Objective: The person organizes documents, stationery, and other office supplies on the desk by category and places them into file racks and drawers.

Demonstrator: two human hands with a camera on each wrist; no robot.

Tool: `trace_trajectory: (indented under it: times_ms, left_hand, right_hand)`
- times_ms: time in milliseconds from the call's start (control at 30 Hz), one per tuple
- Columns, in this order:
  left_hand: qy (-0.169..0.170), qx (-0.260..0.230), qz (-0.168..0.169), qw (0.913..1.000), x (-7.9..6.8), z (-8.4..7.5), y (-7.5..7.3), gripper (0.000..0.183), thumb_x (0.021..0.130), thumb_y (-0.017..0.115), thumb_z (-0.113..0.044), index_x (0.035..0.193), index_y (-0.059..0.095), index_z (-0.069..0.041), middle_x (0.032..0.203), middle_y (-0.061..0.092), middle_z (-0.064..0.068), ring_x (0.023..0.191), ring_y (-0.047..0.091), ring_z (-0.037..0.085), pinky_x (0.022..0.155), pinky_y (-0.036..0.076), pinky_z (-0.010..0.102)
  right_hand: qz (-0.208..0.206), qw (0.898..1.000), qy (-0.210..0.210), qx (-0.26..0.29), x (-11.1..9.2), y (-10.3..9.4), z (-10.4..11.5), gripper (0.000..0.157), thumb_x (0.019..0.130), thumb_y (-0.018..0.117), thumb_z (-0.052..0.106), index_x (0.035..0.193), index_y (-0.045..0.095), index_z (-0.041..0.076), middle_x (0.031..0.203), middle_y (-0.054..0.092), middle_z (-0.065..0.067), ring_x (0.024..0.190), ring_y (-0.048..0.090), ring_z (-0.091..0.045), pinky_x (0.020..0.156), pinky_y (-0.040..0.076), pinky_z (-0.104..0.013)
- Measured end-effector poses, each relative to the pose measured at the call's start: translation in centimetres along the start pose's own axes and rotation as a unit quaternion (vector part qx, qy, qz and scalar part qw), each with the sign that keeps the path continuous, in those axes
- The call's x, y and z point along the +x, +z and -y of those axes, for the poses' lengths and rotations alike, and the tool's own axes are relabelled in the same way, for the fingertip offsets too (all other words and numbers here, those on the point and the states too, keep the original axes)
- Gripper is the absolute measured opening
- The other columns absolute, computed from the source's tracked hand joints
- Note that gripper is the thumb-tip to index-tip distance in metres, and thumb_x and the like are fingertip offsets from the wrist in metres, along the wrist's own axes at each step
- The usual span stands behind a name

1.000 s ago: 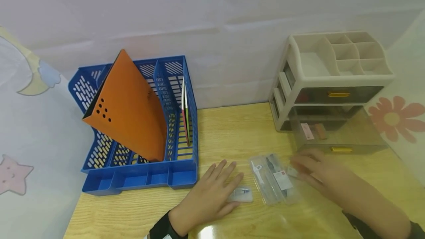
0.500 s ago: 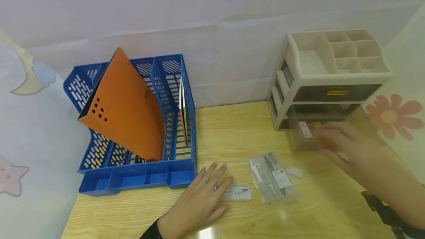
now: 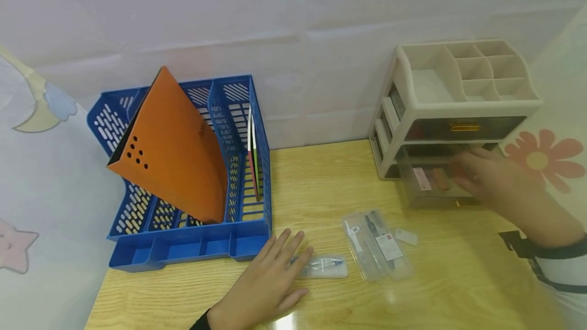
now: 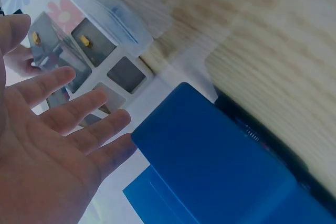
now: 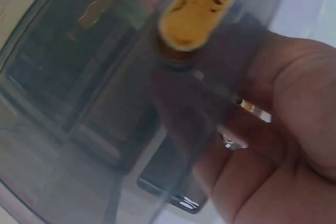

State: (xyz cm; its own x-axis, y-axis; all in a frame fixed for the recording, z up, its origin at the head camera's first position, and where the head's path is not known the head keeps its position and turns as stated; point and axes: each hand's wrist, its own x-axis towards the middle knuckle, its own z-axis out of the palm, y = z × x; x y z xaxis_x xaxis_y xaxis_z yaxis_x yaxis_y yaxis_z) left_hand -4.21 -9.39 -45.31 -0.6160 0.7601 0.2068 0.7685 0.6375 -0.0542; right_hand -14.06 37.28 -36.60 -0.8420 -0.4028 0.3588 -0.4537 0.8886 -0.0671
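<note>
In the head view my left hand [image 3: 263, 281] lies on the table with fingers spread. Its fingertips overlap the left end of a small clear case [image 3: 337, 269] with a pen-like item inside; contact is unclear. The left wrist view shows the fingers straight and apart. My right hand [image 3: 500, 187], blurred, is over the pulled-out clear drawer [image 3: 419, 201]. Its fingers are partly behind the smoky drawer front in the right wrist view, so any hold is hidden. A pink-white block [image 3: 422, 179] and a brown block [image 3: 441, 179] lie in that drawer.
A flat clear case [image 3: 362, 248] with a compass and a white tag lies mid-table, beside a small white block [image 3: 406, 237]. The cream drawer unit [image 3: 403, 131] stands back right. A blue file rack [image 3: 270, 187] holding an orange folder [image 3: 179, 157] stands left.
My right hand has moved from beside the small white block up and right to the open drawer. My left hand has slid left and slightly down, uncovering more of the small clear case.
</note>
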Motion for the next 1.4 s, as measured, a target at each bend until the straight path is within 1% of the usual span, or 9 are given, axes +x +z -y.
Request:
trace_trajectory:
  times_ms: [100, 267, 467, 567, 733, 933, 1133, 1333, 1400]
  left_hand:
    - [0.000, 0.000, -0.003, 1.0000, 0.0, 0.0, -0.2, 0.070, 0.095, 0.065, -0.056, 0.152, 0.050, -0.018, 0.160, 0.045, 0.016, 0.147, 0.044, 0.039, 0.113, 0.047, 0.054]
    - [0.002, -0.002, -0.015, 0.9999, 0.1, 0.1, -0.2, 0.070, 0.094, 0.068, -0.055, 0.150, 0.051, -0.018, 0.158, 0.047, 0.016, 0.147, 0.043, 0.039, 0.114, 0.046, 0.055]
    - [0.004, 0.000, -0.026, 0.9996, 0.0, 0.1, -0.1, 0.070, 0.093, 0.069, -0.055, 0.150, 0.052, -0.017, 0.158, 0.047, 0.016, 0.147, 0.044, 0.039, 0.113, 0.046, 0.054]
    - [0.004, -0.001, -0.034, 0.9994, 0.1, 0.1, 0.0, 0.070, 0.092, 0.071, -0.055, 0.149, 0.053, -0.017, 0.157, 0.048, 0.016, 0.146, 0.045, 0.039, 0.113, 0.047, 0.054]
    - [0.003, 0.001, -0.034, 0.9994, 0.1, 0.1, 0.1, 0.069, 0.092, 0.071, -0.054, 0.147, 0.055, -0.016, 0.156, 0.050, 0.017, 0.146, 0.046, 0.039, 0.113, 0.046, 0.054]
    - [0.004, 0.000, -0.024, 0.9997, 0.3, 0.1, 0.0, 0.068, 0.094, 0.068, -0.053, 0.149, 0.053, -0.017, 0.156, 0.049, 0.017, 0.145, 0.046, 0.040, 0.114, 0.046, 0.054]
    - [0.009, 0.013, -0.031, 0.9994, 0.7, 0.2, 0.1, 0.067, 0.095, 0.065, -0.054, 0.149, 0.053, -0.017, 0.155, 0.050, 0.016, 0.146, 0.045, 0.038, 0.115, 0.045, 0.053]
    - [0.010, 0.024, -0.049, 0.9985, 1.1, 0.4, 0.2, 0.067, 0.093, 0.066, -0.053, 0.148, 0.054, -0.017, 0.154, 0.052, 0.015, 0.143, 0.049, 0.038, 0.112, 0.049, 0.052]
    - [0.008, 0.023, -0.052, 0.9983, 1.3, 0.5, 0.1, 0.067, 0.094, 0.066, -0.053, 0.149, 0.054, -0.016, 0.154, 0.051, 0.016, 0.142, 0.050, 0.039, 0.111, 0.049, 0.052]
  right_hand:
    - [0.079, 0.995, 0.051, 0.014, 0.3, 0.1, -0.6, 0.033, 0.077, 0.085, 0.003, 0.103, 0.065, -0.003, 0.082, 0.069, -0.013, 0.070, 0.067, -0.031, 0.057, 0.053, -0.047]
    - [0.125, 0.990, 0.057, 0.028, 0.8, 0.7, -2.0, 0.030, 0.081, 0.083, 0.005, 0.104, 0.066, -0.005, 0.079, 0.071, -0.009, 0.066, 0.066, -0.024, 0.059, 0.055, -0.045]
    - [0.017, 0.999, -0.049, 0.008, 1.2, 2.0, -3.0, 0.046, 0.060, 0.090, 0.009, 0.100, 0.069, 0.004, 0.088, 0.065, -0.008, 0.077, 0.062, -0.024, 0.076, 0.051, -0.049]
    - [0.006, 0.998, -0.062, 0.005, 1.3, 2.3, -3.2, 0.047, 0.056, 0.089, 0.009, 0.099, 0.069, 0.005, 0.088, 0.063, -0.009, 0.079, 0.061, -0.026, 0.078, 0.050, -0.052]
    - [0.041, 0.998, -0.038, 0.001, 1.2, 2.2, -3.1, 0.036, 0.066, 0.090, 0.007, 0.095, 0.070, 0.004, 0.079, 0.062, -0.004, 0.067, 0.059, -0.019, 0.066, 0.053, -0.047]
    - [0.049, 0.998, -0.033, 0.020, 1.2, 2.0, -3.0, 0.041, 0.067, 0.089, 0.007, 0.104, 0.071, 0.003, 0.087, 0.066, -0.009, 0.076, 0.064, -0.026, 0.075, 0.052, -0.052]
    - [0.162, 0.983, 0.074, 0.042, 0.9, 0.0, -1.5, 0.036, 0.094, 0.072, 0.009, 0.128, 0.064, 0.000, 0.105, 0.072, -0.027, 0.092, 0.070, -0.044, 0.081, 0.055, -0.064]
    - [0.059, 0.998, 0.019, 0.001, 0.3, -1.4, 1.3, 0.021, 0.102, 0.064, 0.018, 0.110, 0.068, -0.001, 0.090, 0.072, -0.018, 0.077, 0.069, -0.037, 0.066, 0.056, -0.057]
    - [-0.009, 0.999, -0.037, -0.013, 0.2, -1.5, 2.3, 0.035, 0.109, 0.050, 0.030, 0.103, 0.068, 0.000, 0.086, 0.070, -0.014, 0.072, 0.067, -0.035, 0.061, 0.056, -0.054]
